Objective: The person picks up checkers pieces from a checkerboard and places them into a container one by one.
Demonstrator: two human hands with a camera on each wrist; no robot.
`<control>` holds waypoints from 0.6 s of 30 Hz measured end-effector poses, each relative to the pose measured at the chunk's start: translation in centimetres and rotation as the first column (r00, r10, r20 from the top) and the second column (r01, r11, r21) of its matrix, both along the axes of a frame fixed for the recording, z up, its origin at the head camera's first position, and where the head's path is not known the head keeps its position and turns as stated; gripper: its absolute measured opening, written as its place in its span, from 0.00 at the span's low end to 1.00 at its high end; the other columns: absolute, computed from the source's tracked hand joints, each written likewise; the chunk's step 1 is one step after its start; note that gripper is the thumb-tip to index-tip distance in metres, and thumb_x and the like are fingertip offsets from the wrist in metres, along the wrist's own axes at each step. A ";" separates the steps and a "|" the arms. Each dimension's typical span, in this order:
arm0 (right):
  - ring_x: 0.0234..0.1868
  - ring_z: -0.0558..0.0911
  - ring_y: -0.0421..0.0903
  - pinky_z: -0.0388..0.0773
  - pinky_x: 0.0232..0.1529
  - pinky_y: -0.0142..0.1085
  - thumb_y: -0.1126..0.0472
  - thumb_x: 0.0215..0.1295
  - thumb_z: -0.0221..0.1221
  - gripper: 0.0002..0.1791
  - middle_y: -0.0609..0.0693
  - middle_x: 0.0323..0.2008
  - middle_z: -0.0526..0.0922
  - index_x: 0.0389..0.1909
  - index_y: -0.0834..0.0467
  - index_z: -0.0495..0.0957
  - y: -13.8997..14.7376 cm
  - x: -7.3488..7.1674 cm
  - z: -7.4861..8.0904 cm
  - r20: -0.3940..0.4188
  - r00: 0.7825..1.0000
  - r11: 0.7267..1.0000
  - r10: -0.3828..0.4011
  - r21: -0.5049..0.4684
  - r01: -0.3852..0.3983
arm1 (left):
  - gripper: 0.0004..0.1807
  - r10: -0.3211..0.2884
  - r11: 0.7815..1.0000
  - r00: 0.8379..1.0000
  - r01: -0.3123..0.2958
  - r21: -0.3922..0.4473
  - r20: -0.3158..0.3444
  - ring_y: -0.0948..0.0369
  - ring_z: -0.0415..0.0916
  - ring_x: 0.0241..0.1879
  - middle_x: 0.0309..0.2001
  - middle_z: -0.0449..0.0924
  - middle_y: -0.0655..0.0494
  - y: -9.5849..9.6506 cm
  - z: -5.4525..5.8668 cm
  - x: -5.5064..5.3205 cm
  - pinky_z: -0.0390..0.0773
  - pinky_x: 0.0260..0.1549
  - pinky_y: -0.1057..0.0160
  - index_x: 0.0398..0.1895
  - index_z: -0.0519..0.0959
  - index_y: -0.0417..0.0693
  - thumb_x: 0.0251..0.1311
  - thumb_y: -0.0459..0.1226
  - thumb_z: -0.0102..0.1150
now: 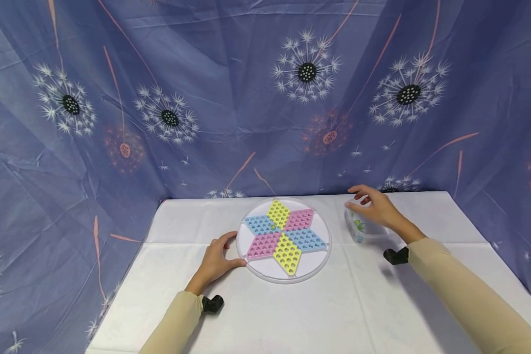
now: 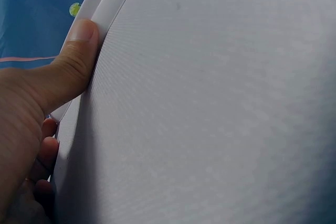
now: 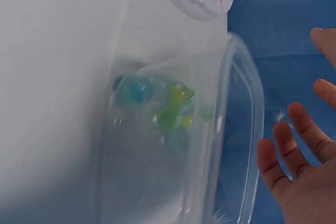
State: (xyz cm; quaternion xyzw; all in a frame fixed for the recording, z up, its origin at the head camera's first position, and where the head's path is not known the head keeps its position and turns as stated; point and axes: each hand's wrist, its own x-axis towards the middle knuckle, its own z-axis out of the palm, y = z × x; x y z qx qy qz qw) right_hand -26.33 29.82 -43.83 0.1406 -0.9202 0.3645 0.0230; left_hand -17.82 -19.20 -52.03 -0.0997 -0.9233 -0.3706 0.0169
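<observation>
A round white Chinese checkers board (image 1: 252, 268) lies on the table, its star of yellow, pink and blue points full of small holes. One yellow-green marble (image 1: 273, 227) sits on it near the centre. My left hand (image 1: 217, 258) holds the board's left rim, thumb at the near side and fingers further up. In the left wrist view the thumb (image 2: 79, 51) lies along the rim. My right hand (image 1: 377, 209) is over a clear plastic container (image 1: 376, 237), fingers spread and holding nothing. Several blue, green and yellow marbles (image 3: 169, 116) are at one end inside the container.
A white cloth (image 1: 309, 314) covers the table. Behind it and at the sides hangs a blue dandelion-print curtain (image 1: 239, 98). Black wrist cameras sit on both sleeves. The container stands to the right of the board, near the table's back edge.
</observation>
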 end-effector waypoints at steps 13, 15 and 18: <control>0.50 0.80 0.60 0.77 0.45 0.52 0.46 0.67 0.68 0.28 0.58 0.53 0.79 0.64 0.51 0.77 -4.9 -1.0 1.0 -0.035 0.997 0.998 0.070 -0.003 -0.070 | 0.53 0.003 1.000 1.000 -0.003 0.006 -0.001 0.57 0.64 0.40 0.41 0.72 0.53 0.0 0.2 0.1 0.67 0.43 0.55 0.73 0.71 0.48 0.41 0.50 0.85; 0.50 0.80 0.60 0.78 0.46 0.52 0.47 0.67 0.68 0.28 0.58 0.53 0.79 0.64 0.51 0.77 -5.8 -1.0 1.2 -0.038 0.995 0.995 0.096 -0.015 -0.096 | 0.53 0.003 1.000 1.000 -0.003 0.006 -0.005 0.57 0.64 0.40 0.41 0.72 0.54 0.0 0.1 0.1 0.67 0.43 0.55 0.73 0.70 0.48 0.41 0.49 0.85; 0.49 0.80 0.59 0.78 0.45 0.51 0.47 0.67 0.69 0.27 0.58 0.53 0.80 0.64 0.51 0.77 -7.2 -1.2 1.1 -0.046 0.991 0.991 0.128 -0.024 -0.129 | 0.53 0.005 1.000 1.000 -0.005 -0.003 -0.016 0.57 0.64 0.40 0.41 0.72 0.54 0.0 0.1 0.1 0.68 0.42 0.56 0.73 0.71 0.47 0.41 0.49 0.85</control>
